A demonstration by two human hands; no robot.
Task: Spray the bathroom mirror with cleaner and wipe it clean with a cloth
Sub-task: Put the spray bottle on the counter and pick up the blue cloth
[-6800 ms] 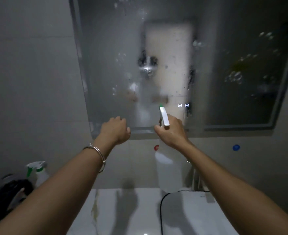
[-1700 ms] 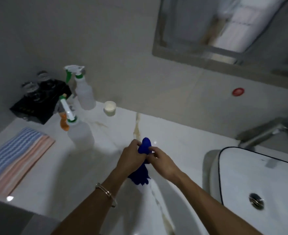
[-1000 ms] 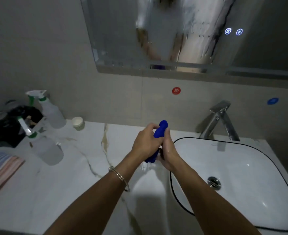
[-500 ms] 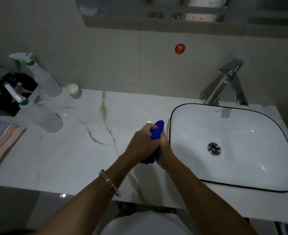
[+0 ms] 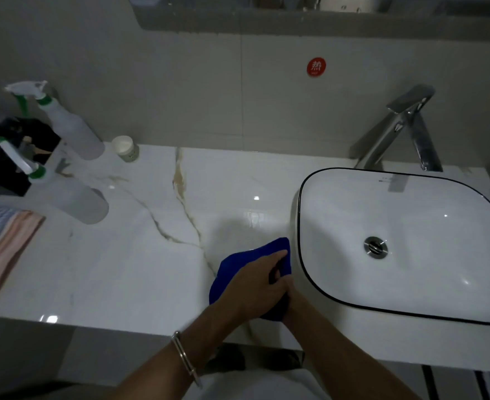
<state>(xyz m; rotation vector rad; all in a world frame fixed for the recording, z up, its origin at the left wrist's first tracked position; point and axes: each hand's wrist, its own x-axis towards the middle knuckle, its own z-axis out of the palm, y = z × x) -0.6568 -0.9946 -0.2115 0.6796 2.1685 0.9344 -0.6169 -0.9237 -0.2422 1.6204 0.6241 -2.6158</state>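
With the nearer spray bottle [image 5: 73,203] set on the counter [image 5: 122,269], the left hand [image 5: 255,287] and right hand [image 5: 293,297] grip the bunched blue cloth [image 5: 232,264] just beside the sink [image 5: 300,226], so wiping of the mirror [image 5: 339,7] appears not yet begun.

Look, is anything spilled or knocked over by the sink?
Nothing stands out. The brown streak on the counter looks like a marble vein, not a spill. The far spray bottle and near spray bottle seem tilted, probably just the wide lens. The left hand and right hand hold the blue cloth.
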